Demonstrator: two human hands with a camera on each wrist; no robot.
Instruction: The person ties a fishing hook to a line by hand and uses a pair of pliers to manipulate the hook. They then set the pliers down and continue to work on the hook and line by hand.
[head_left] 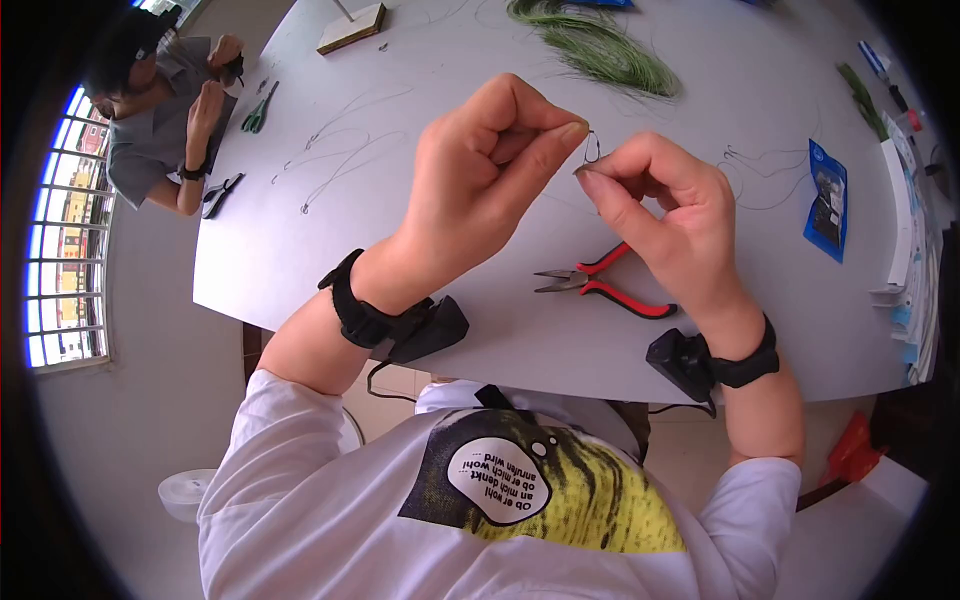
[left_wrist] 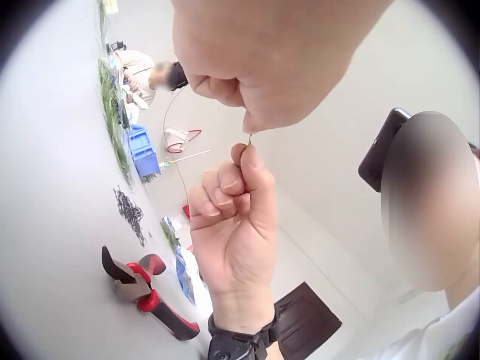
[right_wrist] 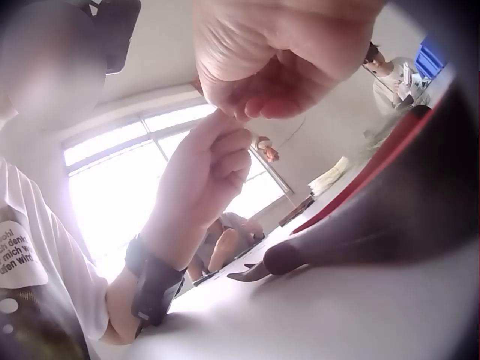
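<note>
In the head view a small dark wire loop stands between the two hands above the table. The left hand pinches one side of it between thumb and forefinger, other fingers curled. My right hand pinches the lower side with thumb and forefinger, close to the left fingertips. In the left wrist view a thin bit of wire shows between the left hand and the right hand. From the right wrist, the fingertips hide the wire. Red-handled pliers lie below the hands, touched by neither.
Green strands lie at the table's far side, a blue packet at the right, thin wire pieces at the left. Another person sits at the left edge beside green-handled scissors. A wooden block stands far back.
</note>
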